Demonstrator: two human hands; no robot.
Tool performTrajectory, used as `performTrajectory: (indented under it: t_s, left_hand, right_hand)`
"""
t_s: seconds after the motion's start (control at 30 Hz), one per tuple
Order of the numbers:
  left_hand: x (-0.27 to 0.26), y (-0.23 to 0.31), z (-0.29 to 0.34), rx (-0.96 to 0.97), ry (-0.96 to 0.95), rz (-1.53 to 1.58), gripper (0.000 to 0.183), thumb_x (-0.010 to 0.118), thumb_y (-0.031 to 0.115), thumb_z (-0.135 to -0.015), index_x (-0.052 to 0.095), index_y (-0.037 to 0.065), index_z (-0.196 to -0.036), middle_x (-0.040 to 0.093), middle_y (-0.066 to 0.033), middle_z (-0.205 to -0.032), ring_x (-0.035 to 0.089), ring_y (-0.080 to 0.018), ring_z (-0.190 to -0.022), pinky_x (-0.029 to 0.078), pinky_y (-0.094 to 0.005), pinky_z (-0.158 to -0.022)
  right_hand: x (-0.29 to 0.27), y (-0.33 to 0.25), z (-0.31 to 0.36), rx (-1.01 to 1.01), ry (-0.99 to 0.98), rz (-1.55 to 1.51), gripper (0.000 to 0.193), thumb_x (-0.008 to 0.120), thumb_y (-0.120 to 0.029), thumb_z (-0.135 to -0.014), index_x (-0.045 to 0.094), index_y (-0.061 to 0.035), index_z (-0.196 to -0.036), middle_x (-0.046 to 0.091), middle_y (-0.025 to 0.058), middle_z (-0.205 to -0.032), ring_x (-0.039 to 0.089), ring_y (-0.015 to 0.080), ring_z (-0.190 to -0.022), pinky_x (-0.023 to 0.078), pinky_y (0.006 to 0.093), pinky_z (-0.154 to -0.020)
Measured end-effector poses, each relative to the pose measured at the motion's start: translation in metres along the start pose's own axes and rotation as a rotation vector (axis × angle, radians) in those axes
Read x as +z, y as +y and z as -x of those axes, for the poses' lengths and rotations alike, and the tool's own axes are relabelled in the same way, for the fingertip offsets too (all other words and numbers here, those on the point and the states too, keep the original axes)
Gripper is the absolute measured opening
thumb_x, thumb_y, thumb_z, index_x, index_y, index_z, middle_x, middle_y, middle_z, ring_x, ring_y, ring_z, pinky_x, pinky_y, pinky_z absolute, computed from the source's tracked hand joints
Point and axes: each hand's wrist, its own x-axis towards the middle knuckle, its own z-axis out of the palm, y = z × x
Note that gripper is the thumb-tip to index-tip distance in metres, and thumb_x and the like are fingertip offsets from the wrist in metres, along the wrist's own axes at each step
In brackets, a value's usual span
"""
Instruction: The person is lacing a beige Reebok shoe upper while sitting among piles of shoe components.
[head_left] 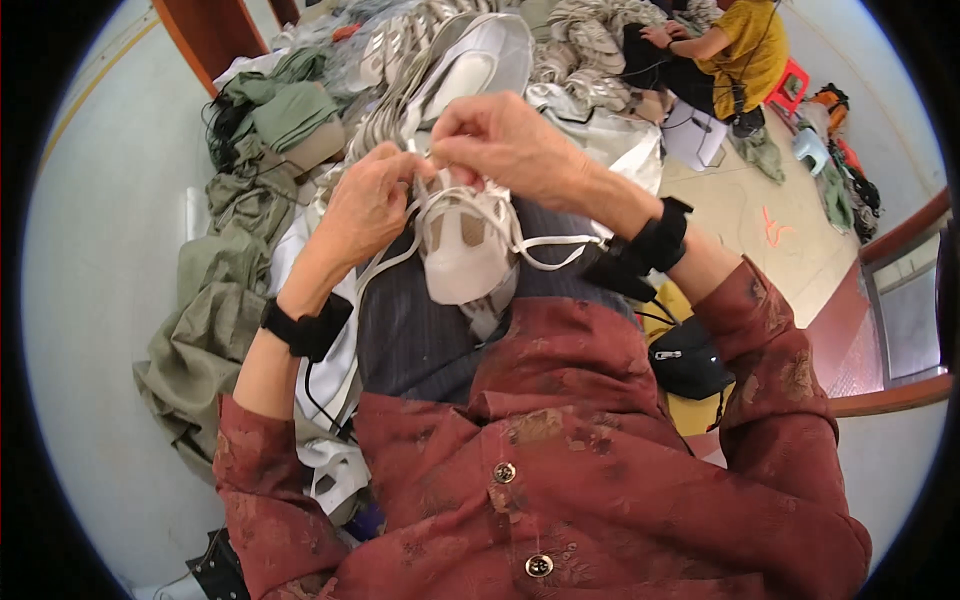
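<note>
On my lap rests a pale beige-white shoe upper (466, 272) with mesh patches, its toe toward me. A white shoelace (550, 262) is threaded across its front and hangs in loose loops on both sides. My left hand (370, 200) is closed at the far left edge of the upper, its fingers pinched on the lace. Just right of it, my right hand (515, 150) is also closed, thumb and forefinger pinching lace above the eyelets. The fingers of both hands nearly touch, and the exact bit of lace between them is partly hidden.
Beyond my hands lies a stack of similar shoe uppers (480, 60). Green cloth (235, 270) is heaped at left. A person in yellow (750, 50) sits at far right near a red stool (790, 85). A black pouch (690, 357) lies by my right side.
</note>
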Motion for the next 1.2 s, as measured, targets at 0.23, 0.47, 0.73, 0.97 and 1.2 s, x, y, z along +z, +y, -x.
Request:
performTrajectory:
  t_s: [0.23,0.47,0.73,0.97,1.2]
  left_hand:
    - [-0.009,0.016,0.009,-0.021,-0.082,0.009,0.034,0.069,0.000,-0.074,0.070,0.008,-0.106,0.052,-0.0099,-0.127,0.064,-0.0263,-0.106,0.056,-0.0343,-0.084]
    - [0.015,0.014,0.022,0.083,0.056,-0.002,0.028,0.076,0.000,-0.068,0.067,0.006,-0.094,0.058,-0.0089,-0.123,0.065,-0.0284,-0.102,0.054,-0.0378,-0.085]
    - [0.027,0.022,0.034,0.057,0.091,-0.021,0.034,0.073,-0.004,-0.066,0.062,0.000,-0.098,0.059,-0.0109,-0.114,0.066,-0.0330,-0.095,0.053,-0.0393,-0.082]
    - [0.025,0.022,0.032,0.087,0.082,0.009,0.029,0.065,-0.008,-0.069,0.060,0.001,-0.096,0.062,-0.0127,-0.105,0.064,-0.0349,-0.097,0.051,-0.0398,-0.085]
    - [0.013,0.036,0.002,0.040,0.190,0.010,0.016,0.065,0.015,-0.092,0.071,0.002,-0.097,0.069,-0.0090,-0.098,0.063,-0.0230,-0.087,0.049,-0.0314,-0.081]
  right_hand:
    - [-0.006,0.020,-0.006,0.135,-0.173,0.117,0.015,0.066,-0.006,-0.090,0.072,0.0037,-0.100,0.062,0.0025,-0.073,0.055,0.0073,-0.058,0.046,0.0232,-0.051]
    - [0.000,0.027,-0.005,0.165,-0.371,0.277,0.011,0.066,-0.004,-0.085,0.073,0.0028,-0.091,0.060,0.0023,-0.072,0.057,0.0090,-0.055,0.046,0.0265,-0.046]
    - [0.029,0.057,0.008,-0.400,-0.185,0.767,0.008,0.066,-0.001,-0.070,0.063,0.0021,-0.077,0.066,0.0232,-0.081,0.066,0.0436,-0.084,0.052,0.0498,-0.074]
    - [-0.024,0.026,-0.006,-0.519,0.120,0.919,0.005,0.061,0.001,-0.078,0.063,0.0043,-0.082,0.066,0.0235,-0.085,0.067,0.0420,-0.085,0.053,0.0467,-0.070]
    - [-0.022,-0.011,-0.004,-0.306,-0.023,0.562,0.012,0.064,-0.008,-0.088,0.064,0.0038,-0.090,0.059,0.0091,-0.067,0.052,0.0135,-0.059,0.045,0.0326,-0.057]
